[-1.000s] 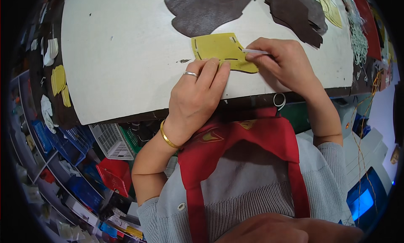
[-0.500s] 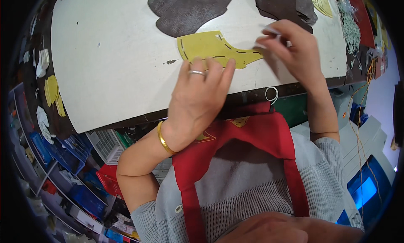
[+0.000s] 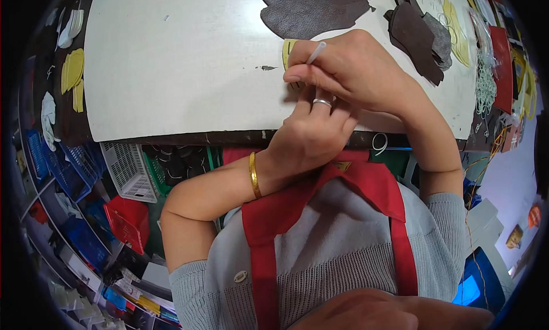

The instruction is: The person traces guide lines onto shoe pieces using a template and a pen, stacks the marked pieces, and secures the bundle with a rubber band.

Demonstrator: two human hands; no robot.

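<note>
A yellow pattern piece with dark slots [image 3: 287,51] lies on the white work board [image 3: 183,72], mostly covered by my hands. My left hand [image 3: 311,127], wearing a ring, reaches over its near side. Its fingers are stretched out and laid down, though the tips disappear under my right hand. My right hand [image 3: 360,67] is closed in a pinch around a thin whitish pen-like stick [image 3: 316,53], whose upper end sticks out above the thumb. That hand crosses over my left fingers at the pattern's left part. The stick's lower tip is hidden.
Dark brown leather pieces [image 3: 314,10] lie at the back, with another leather stack [image 3: 414,38] further right. Yellow patterns [image 3: 456,32] and pale green cord [image 3: 486,81] are at the right side. More yellow patterns [image 3: 72,70] sit left. Baskets [image 3: 128,173] stand below the board's front edge.
My right hand has moved left with the stick, from the pattern's right tip to its left part, crossing over my left fingers. The view has shifted, so the table appears further right.
</note>
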